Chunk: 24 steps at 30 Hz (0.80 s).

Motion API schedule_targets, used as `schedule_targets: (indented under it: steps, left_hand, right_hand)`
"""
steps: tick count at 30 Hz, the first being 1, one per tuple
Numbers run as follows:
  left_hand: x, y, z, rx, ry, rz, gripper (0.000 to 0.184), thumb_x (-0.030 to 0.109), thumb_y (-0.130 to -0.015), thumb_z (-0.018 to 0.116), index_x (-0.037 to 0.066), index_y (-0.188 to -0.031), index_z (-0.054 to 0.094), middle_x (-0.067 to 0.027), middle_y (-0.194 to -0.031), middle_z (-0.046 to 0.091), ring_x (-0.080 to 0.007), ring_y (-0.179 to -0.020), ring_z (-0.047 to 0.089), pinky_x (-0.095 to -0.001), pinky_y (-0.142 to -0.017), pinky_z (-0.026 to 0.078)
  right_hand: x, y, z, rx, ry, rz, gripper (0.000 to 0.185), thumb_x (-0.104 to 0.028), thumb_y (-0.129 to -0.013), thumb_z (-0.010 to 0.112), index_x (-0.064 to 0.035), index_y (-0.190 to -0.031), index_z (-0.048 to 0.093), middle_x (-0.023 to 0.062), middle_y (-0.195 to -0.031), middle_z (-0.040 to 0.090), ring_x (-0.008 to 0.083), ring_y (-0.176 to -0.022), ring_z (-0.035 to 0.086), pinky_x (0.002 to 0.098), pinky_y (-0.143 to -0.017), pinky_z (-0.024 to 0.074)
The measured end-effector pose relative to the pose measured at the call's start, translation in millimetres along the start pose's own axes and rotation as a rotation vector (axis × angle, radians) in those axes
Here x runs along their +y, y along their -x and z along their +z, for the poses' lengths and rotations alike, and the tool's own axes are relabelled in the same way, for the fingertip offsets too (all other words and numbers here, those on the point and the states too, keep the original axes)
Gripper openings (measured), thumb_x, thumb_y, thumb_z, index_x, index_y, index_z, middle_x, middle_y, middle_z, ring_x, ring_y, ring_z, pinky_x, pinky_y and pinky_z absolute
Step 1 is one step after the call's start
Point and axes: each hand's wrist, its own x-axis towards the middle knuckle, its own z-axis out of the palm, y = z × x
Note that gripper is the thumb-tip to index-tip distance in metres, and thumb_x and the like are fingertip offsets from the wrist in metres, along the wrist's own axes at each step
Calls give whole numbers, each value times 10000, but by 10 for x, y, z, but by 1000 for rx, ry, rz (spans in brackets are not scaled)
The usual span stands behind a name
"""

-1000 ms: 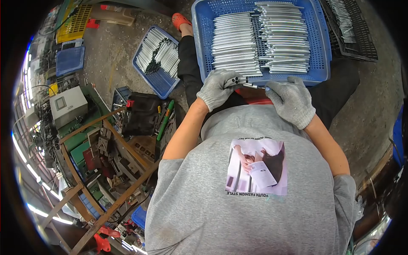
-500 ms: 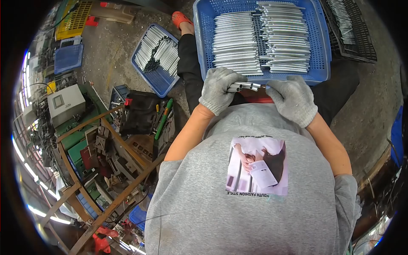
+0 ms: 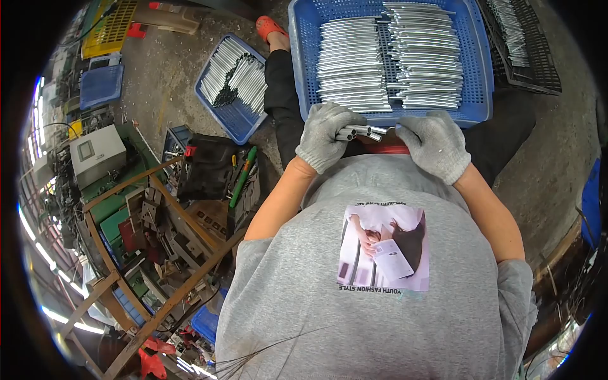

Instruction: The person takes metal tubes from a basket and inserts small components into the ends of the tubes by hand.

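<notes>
Silvery metal tubes (image 3: 362, 130) lie gripped in your gloved left hand (image 3: 325, 135), near the blue perforated basket (image 3: 476, 79); your right hand (image 3: 437, 144) sits beside their ends, its grip unclear. Handling seems underway; the next move likely needs steady support.

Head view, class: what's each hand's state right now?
Left hand: closed around several metal tubes.
Right hand: partly curled; cannot tell whether it holds anything.

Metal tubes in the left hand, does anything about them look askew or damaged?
Slightly askew: the metal tubes in the left hand are staggered, some ends jutting further toward the right hand than others. No damage is visible.
</notes>
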Motion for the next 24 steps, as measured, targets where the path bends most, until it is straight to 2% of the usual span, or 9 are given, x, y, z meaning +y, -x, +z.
schedule_targets:
  steps: [4, 9, 13, 14, 18, 24]
  left_hand:
    - [-35, 28, 30, 2, 20, -11, 354, 4, -684, 698, 142, -1001, 772, 14, -963, 747, -209, -909, 645, -344, -955, 405]
    - [-37, -7, 22, 9, -4, 25, 318, -7, -726, 701, 114, -1014, 760, -25, -975, 753, -255, -870, 650, -369, -903, 451]
    - [-106, -199, 27, -143, -161, -226, 223, 43, -818, 695, 75, -1035, 736, -94, -980, 752, -327, -843, 662, -425, -825, 497]
    - [-126, -259, 35, -142, -164, -225, 223, 43, -818, 695, 75, -1035, 736, -94, -980, 752, -327, -843, 662, -425, -825, 497]
    - [-207, -508, 135, -364, -282, -513, 198, 136, -888, 681, 52, -1064, 716, -150, -984, 743, -386, -851, 672, -469, -802, 524]
    - [-343, -608, 304, -508, -445, -506, 239, 192, -894, 672, 65, -1091, 713, -155, -985, 742, -391, -901, 686, -469, -851, 534]
  right_hand:
    - [24, 21, 73, -45, 35, 10, 139, -184, -889, 682, -98, -925, 786, 85, -716, 731, 305, -613, 631, 399, -670, 516]
    - [-63, -18, -76, -221, -194, 155, 163, -193, -903, 675, -93, -956, 792, 92, -770, 756, 317, -656, 666, 408, -676, 525]
    - [-3, -41, 40, 8, -66, 185, 185, -210, -918, 666, -93, -994, 788, 92, -830, 775, 330, -708, 693, 416, -702, 536]
    - [18, -33, 64, 10, -68, 184, 185, -210, -918, 666, -93, -994, 788, 92, -830, 775, 330, -708, 693, 416, -702, 536]
    - [124, 74, 146, 84, 55, 145, 197, -225, -931, 651, -100, -1019, 776, 80, -881, 784, 340, -753, 700, 418, -722, 539]
    - [177, 162, 218, 115, 117, 132, 204, -235, -936, 643, -109, -1038, 765, 74, -911, 786, 349, -780, 695, 420, -740, 537]
